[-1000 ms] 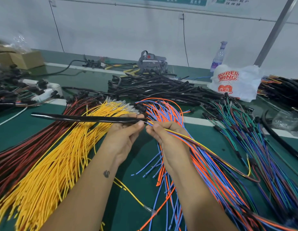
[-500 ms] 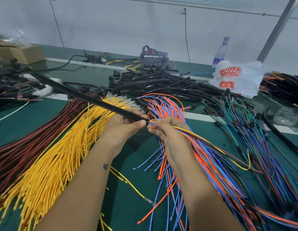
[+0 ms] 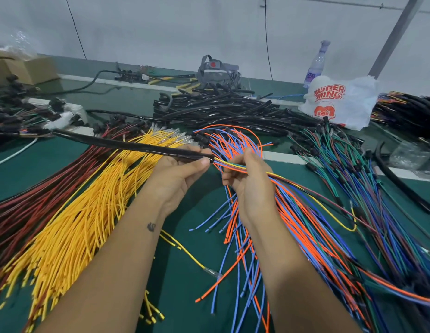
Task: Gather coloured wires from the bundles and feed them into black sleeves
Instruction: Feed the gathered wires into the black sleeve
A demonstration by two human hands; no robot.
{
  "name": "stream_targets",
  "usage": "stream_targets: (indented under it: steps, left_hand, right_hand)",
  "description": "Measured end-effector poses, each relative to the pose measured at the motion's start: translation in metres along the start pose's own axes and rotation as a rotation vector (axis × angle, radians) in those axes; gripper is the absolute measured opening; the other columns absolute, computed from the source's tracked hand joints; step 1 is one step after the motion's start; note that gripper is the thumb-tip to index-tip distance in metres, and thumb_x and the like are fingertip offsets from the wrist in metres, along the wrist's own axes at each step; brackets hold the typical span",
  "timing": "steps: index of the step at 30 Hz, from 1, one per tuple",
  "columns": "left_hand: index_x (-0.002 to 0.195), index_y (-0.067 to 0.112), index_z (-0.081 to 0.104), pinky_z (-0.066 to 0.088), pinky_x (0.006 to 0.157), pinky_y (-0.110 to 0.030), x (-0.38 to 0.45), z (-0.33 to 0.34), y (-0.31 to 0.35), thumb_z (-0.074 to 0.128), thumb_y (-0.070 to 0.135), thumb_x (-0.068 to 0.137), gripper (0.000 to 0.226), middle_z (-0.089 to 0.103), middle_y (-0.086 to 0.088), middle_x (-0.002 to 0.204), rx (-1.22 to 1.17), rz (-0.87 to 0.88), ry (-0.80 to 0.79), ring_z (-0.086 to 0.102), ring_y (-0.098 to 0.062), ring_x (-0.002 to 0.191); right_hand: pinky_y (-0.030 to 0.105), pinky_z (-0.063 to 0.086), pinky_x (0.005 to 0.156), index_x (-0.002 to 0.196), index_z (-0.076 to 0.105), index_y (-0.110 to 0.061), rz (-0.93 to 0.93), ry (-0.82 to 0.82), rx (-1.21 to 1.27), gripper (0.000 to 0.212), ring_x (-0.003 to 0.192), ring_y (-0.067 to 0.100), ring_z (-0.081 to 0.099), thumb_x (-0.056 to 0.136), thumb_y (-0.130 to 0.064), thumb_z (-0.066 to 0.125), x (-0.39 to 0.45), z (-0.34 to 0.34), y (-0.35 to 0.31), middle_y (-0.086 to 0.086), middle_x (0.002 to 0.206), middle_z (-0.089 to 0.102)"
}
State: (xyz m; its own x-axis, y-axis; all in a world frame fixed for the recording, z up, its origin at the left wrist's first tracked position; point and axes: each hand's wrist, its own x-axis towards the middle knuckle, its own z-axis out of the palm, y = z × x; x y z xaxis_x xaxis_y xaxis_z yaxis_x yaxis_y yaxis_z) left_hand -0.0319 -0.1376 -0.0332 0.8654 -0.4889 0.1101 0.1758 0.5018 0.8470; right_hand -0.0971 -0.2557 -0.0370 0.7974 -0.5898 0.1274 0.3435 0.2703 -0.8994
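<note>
My left hand (image 3: 178, 175) grips the near end of a long black sleeve (image 3: 127, 145) that slants away to the upper left. My right hand (image 3: 247, 181) pinches a small gathered bunch of coloured wires (image 3: 227, 162), yellow, blue, orange and green, whose ends enter the sleeve's mouth beside my left thumb. The bunch trails off to the right over the table. A yellow wire bundle (image 3: 72, 227) and a red-and-black bundle (image 3: 29, 195) lie to the left. An orange-and-blue bundle (image 3: 235, 143) lies under my right hand.
A heap of black sleeves (image 3: 221, 109) lies at the back centre. A mixed green, blue and purple wire bundle (image 3: 353, 171) spreads on the right. A white plastic bag (image 3: 339, 102), a bottle (image 3: 316, 66), a cardboard box (image 3: 24, 68) and a loose yellow wire (image 3: 185, 251) are on the green table (image 3: 182, 296).
The sleeve's far end swung up toward the back left and has come lower again. My hands have drawn slightly apart, exposing a short stretch of wires between them.
</note>
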Motion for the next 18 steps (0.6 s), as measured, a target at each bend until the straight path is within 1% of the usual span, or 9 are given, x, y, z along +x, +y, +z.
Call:
stream_targets:
  steps: [4, 6, 8, 11, 15, 18]
  left_hand:
    - [0.091, 0.009, 0.058, 0.055, 0.069, -0.017, 0.0, 0.0, 0.0, 0.059, -0.016, 0.081, 0.027, 0.074, -0.003, 0.087, 0.056, 0.03, 0.026, 0.07, -0.011, 0.081]
    - [0.09, 0.009, 0.059, 0.054, 0.067, -0.016, 0.0, 0.001, 0.001, 0.062, -0.012, 0.079, 0.024, 0.075, -0.004, 0.086, 0.012, 0.016, 0.027, 0.071, -0.011, 0.08]
    - [0.089, 0.008, 0.06, 0.054, 0.064, -0.015, -0.001, 0.0, 0.003, 0.066, -0.002, 0.073, 0.019, 0.075, -0.006, 0.085, -0.058, -0.015, 0.006, 0.071, -0.011, 0.076]
    - [0.087, 0.008, 0.062, 0.055, 0.063, -0.016, -0.001, -0.001, 0.004, 0.067, 0.003, 0.068, 0.02, 0.074, -0.007, 0.084, -0.057, -0.041, -0.029, 0.071, -0.012, 0.076]
    - [0.086, 0.009, 0.063, 0.055, 0.067, -0.018, -0.002, 0.001, 0.0, 0.069, -0.002, 0.068, 0.022, 0.074, -0.007, 0.087, 0.085, -0.011, -0.007, 0.071, -0.015, 0.081]
    - [0.088, 0.008, 0.063, 0.055, 0.067, -0.019, -0.003, 0.002, 0.0, 0.07, -0.002, 0.069, 0.023, 0.074, -0.009, 0.089, 0.089, -0.012, 0.004, 0.071, -0.017, 0.083]
  right_hand:
    - [0.027, 0.054, 0.059, 0.072, 0.06, 0.002, -0.003, -0.024, 0.012, 0.046, 0.061, 0.02, 0.065, 0.103, -0.026, 0.041, -0.001, 0.001, -0.002, 0.01, 0.066, 0.069]
    - [0.031, 0.057, 0.067, 0.073, 0.061, -0.003, 0.036, -0.018, 0.032, 0.042, 0.065, 0.019, 0.068, 0.103, -0.027, 0.044, -0.003, 0.001, -0.005, 0.006, 0.066, 0.071]
    - [0.033, 0.057, 0.074, 0.073, 0.061, -0.009, 0.078, -0.001, 0.034, 0.039, 0.066, 0.018, 0.069, 0.102, -0.028, 0.045, -0.006, 0.002, -0.008, 0.001, 0.063, 0.071]
    - [0.034, 0.057, 0.076, 0.072, 0.06, -0.012, 0.094, 0.034, -0.003, 0.038, 0.066, 0.017, 0.067, 0.103, -0.028, 0.044, -0.009, 0.004, -0.01, 0.0, 0.063, 0.069]
    - [0.031, 0.056, 0.076, 0.074, 0.059, -0.013, 0.095, 0.047, -0.07, 0.036, 0.07, 0.017, 0.066, 0.103, -0.027, 0.043, -0.011, 0.002, -0.01, 0.006, 0.077, 0.065]
    - [0.032, 0.056, 0.076, 0.075, 0.06, -0.014, 0.099, 0.034, -0.085, 0.037, 0.072, 0.018, 0.066, 0.103, -0.03, 0.042, -0.011, 0.001, -0.009, 0.007, 0.082, 0.064]
